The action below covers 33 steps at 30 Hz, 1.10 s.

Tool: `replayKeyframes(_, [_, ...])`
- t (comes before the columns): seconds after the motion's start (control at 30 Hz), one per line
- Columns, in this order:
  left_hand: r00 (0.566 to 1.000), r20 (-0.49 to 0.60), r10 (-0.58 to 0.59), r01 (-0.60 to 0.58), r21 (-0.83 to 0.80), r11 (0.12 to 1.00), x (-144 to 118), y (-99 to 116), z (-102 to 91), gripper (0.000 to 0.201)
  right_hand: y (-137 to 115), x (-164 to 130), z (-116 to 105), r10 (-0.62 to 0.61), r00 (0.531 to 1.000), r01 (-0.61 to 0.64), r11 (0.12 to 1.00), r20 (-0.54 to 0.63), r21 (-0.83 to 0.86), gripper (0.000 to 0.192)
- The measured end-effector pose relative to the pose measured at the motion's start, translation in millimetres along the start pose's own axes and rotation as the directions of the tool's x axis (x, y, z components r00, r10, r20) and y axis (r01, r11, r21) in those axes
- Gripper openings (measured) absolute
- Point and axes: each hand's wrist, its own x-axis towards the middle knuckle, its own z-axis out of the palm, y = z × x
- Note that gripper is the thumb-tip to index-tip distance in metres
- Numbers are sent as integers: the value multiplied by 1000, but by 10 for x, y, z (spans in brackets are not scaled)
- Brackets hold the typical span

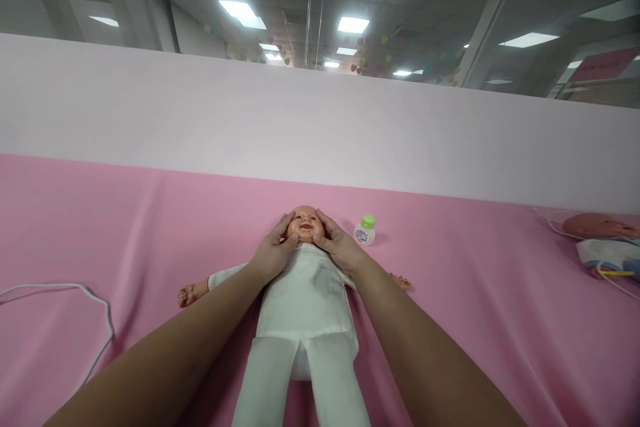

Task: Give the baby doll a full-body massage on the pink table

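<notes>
Left hand and right hand cup doll head, thumbs apparently on cheeks; bottle just right of right hand.

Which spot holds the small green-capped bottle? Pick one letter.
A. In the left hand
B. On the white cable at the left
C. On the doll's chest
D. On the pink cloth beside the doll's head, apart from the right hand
D: the green-capped bottle stands on the pink cloth beside the doll's head, clear of the right hand.
</notes>
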Motion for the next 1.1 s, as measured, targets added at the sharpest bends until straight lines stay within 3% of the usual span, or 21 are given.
replayKeyframes(0.2, [1000,12,-21,22,-110,994,54,-78,-20,67,50,5,-62,51,998,-56,988,36,147,74])
replayKeyframes(0.43, [995,16,-98,98,-296,950,39,-14,8,65,77,16,-23,63,998,-55,973,-28,225,69])
replayKeyframes(0.53, [997,5,-79,79,-191,978,15,55,2,68,49,12,13,-2,999,6,997,-42,83,69])
replayKeyframes(0.7, [999,5,-38,37,60,998,-22,116,5,90,62,28,67,-48,994,31,985,-96,-172,97])
replayKeyframes(0.93, [1000,5,-7,6,77,997,-9,70,12,90,62,43,98,-78,987,45,974,-143,-221,88])
replayKeyframes(1.1, [1000,13,-16,16,-14,1000,13,4,-12,85,79,41,25,-68,995,58,991,-79,-121,84])
